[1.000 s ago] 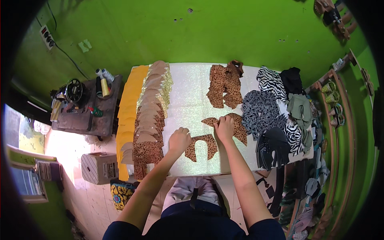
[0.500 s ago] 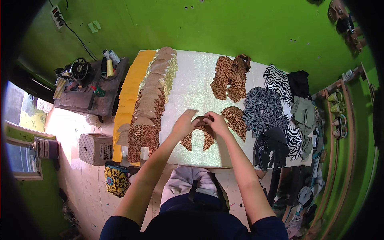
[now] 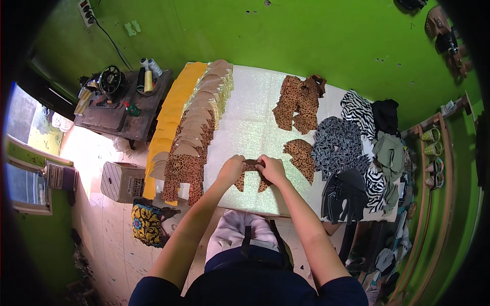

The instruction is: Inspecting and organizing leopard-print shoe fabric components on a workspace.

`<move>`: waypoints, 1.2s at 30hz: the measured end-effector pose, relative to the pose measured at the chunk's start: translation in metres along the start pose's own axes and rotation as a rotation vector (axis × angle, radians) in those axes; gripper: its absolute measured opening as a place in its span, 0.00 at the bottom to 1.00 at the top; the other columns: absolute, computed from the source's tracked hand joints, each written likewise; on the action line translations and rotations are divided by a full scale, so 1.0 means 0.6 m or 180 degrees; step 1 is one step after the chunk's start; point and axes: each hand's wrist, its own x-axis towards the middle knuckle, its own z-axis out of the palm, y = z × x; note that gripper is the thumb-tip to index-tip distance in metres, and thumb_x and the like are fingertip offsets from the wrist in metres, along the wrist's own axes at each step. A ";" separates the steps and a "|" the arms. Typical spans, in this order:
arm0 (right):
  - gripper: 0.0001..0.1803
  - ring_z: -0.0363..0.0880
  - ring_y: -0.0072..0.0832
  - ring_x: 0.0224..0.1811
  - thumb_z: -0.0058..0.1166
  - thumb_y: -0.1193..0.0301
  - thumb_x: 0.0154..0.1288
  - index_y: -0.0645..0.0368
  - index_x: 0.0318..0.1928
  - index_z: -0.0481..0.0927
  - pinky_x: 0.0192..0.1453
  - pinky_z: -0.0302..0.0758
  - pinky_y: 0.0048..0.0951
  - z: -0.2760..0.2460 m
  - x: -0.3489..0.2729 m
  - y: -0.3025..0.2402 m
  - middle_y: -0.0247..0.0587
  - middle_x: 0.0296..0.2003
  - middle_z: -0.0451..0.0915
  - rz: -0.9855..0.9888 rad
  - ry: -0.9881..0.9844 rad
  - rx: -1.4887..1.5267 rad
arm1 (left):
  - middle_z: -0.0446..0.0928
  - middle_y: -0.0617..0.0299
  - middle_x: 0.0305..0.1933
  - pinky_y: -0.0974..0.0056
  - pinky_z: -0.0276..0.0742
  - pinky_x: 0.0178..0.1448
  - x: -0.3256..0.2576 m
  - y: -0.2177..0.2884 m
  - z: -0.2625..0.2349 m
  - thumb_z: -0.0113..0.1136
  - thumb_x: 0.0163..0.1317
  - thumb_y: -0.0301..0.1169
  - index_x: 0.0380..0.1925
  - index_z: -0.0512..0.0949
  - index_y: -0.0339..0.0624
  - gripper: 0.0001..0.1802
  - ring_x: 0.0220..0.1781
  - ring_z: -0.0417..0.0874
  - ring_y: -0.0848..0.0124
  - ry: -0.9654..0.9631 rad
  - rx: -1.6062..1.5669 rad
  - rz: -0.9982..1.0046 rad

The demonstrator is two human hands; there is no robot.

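On the worktop (image 3: 250, 112), near its front edge, a two-legged leopard-print piece (image 3: 239, 184) lies partly under the left hand (image 3: 233, 167) and right hand (image 3: 271, 169), which pinch a brown strip (image 3: 250, 165) at opposite ends, apparently to keep it spread straight.

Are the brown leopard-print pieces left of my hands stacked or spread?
Spread, overlapping: the leopard-print pieces show stepped edges along the row.
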 end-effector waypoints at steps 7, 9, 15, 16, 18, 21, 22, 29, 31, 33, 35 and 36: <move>0.17 0.71 0.35 0.42 0.60 0.65 0.51 0.53 0.41 0.73 0.46 0.64 0.38 0.006 -0.011 -0.009 0.40 0.36 0.74 -0.0248 0.0557 -0.0649 | 0.71 0.52 0.39 0.56 0.71 0.45 -0.011 0.010 0.005 0.53 0.54 0.29 0.37 0.72 0.40 0.10 0.42 0.73 0.56 0.0167 0.0675 0.0203; 0.23 0.66 0.37 0.50 0.60 0.63 0.51 0.55 0.46 0.70 0.49 0.64 0.38 0.007 -0.016 -0.012 0.40 0.44 0.68 -0.0009 0.0504 -0.0837 | 0.69 0.55 0.41 0.57 0.70 0.45 -0.021 0.007 0.011 0.56 0.52 0.30 0.37 0.72 0.40 0.12 0.44 0.71 0.58 0.0670 0.0875 0.0447; 0.18 0.65 0.39 0.47 0.63 0.64 0.49 0.58 0.38 0.74 0.49 0.65 0.37 0.011 -0.017 -0.011 0.41 0.41 0.67 0.0056 0.0517 -0.0659 | 0.68 0.55 0.42 0.58 0.69 0.46 -0.031 0.011 0.009 0.59 0.50 0.32 0.34 0.71 0.40 0.13 0.45 0.71 0.58 0.0240 0.0762 -0.0049; 0.16 0.65 0.38 0.46 0.63 0.65 0.48 0.58 0.35 0.75 0.47 0.66 0.37 0.011 -0.014 -0.010 0.41 0.40 0.67 0.0032 0.0553 -0.0637 | 0.70 0.53 0.40 0.56 0.70 0.44 -0.029 0.008 0.010 0.57 0.51 0.32 0.33 0.70 0.40 0.11 0.43 0.72 0.55 0.0327 0.0547 -0.0012; 0.13 0.65 0.38 0.45 0.62 0.65 0.47 0.57 0.31 0.75 0.46 0.67 0.36 0.012 -0.015 -0.012 0.41 0.38 0.67 0.0025 0.0570 -0.0547 | 0.72 0.52 0.37 0.55 0.71 0.43 -0.032 0.005 0.013 0.57 0.52 0.31 0.33 0.70 0.39 0.10 0.42 0.73 0.54 0.0196 0.0385 -0.0159; 0.16 0.71 0.40 0.38 0.61 0.66 0.50 0.58 0.37 0.72 0.41 0.70 0.36 0.026 -0.019 -0.011 0.43 0.34 0.72 -0.0044 0.0481 -0.0698 | 0.74 0.50 0.32 0.52 0.71 0.40 -0.039 0.012 0.011 0.54 0.54 0.28 0.34 0.69 0.39 0.08 0.37 0.75 0.51 0.0116 0.0050 -0.0215; 0.16 0.71 0.40 0.38 0.61 0.66 0.50 0.58 0.37 0.72 0.41 0.70 0.36 0.025 -0.021 -0.023 0.43 0.34 0.72 -0.0049 0.0471 -0.0694 | 0.74 0.49 0.32 0.52 0.70 0.40 -0.046 0.009 0.005 0.54 0.54 0.29 0.34 0.69 0.38 0.08 0.37 0.75 0.51 0.0162 -0.0227 -0.0258; 0.24 0.76 0.23 0.32 0.60 0.76 0.52 0.58 0.49 0.65 0.33 0.72 0.23 0.099 -0.053 -0.101 0.41 0.33 0.77 0.0487 0.0062 0.2727 | 0.78 0.48 0.32 0.62 0.73 0.39 -0.140 -0.058 -0.112 0.59 0.54 0.29 0.38 0.73 0.35 0.13 0.34 0.79 0.58 0.0463 -0.1102 -0.0733; 0.27 0.75 0.22 0.32 0.60 0.77 0.51 0.56 0.51 0.64 0.33 0.72 0.22 0.142 -0.060 -0.146 0.42 0.33 0.77 0.0621 0.0092 0.2962 | 0.77 0.47 0.33 0.61 0.72 0.39 -0.180 -0.094 -0.155 0.59 0.54 0.30 0.39 0.72 0.35 0.14 0.34 0.79 0.59 0.0592 -0.0925 -0.0686; 0.31 0.77 0.27 0.35 0.62 0.75 0.50 0.55 0.54 0.63 0.38 0.72 0.28 0.193 -0.061 -0.161 0.45 0.34 0.78 0.0590 0.0186 0.2676 | 0.77 0.46 0.33 0.60 0.72 0.39 -0.198 -0.119 -0.183 0.59 0.54 0.30 0.39 0.72 0.35 0.14 0.35 0.79 0.56 0.0636 -0.0918 -0.0553; 0.31 0.76 0.29 0.37 0.61 0.75 0.50 0.55 0.55 0.61 0.42 0.72 0.27 0.214 -0.072 -0.240 0.46 0.37 0.78 0.0481 0.0407 0.1806 | 0.77 0.44 0.31 0.58 0.72 0.38 -0.236 -0.158 -0.213 0.57 0.55 0.29 0.39 0.72 0.36 0.12 0.35 0.79 0.52 0.0636 -0.0628 -0.0828; 0.33 0.78 0.34 0.39 0.61 0.73 0.51 0.53 0.56 0.61 0.44 0.71 0.30 0.235 -0.071 -0.254 0.47 0.37 0.78 0.0323 0.0471 0.1919 | 0.77 0.44 0.30 0.57 0.72 0.38 -0.248 -0.189 -0.219 0.57 0.55 0.29 0.39 0.72 0.38 0.12 0.34 0.79 0.51 0.0733 -0.0553 -0.0562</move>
